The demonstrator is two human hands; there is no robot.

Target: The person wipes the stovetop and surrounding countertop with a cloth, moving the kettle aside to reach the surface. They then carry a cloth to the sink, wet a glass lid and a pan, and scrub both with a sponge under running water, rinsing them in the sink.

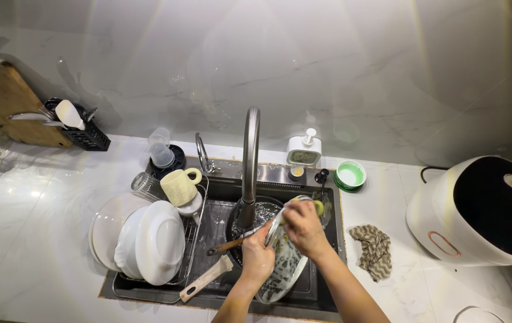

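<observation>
Soapy glass lid (284, 263) over the sink (327, 299) looks slippery and breakable; my left hand (257, 256) clamps its rim, right hand (303, 227) presses a sponge (317, 207).

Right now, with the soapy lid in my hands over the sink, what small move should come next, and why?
Probably tilt the glass lid under the faucet and rinse it. The left hand grips its edge while the right hand rubs its top with a sponge, and foam covers the glass. The spout hangs just left of the lid, over the pan.
</observation>
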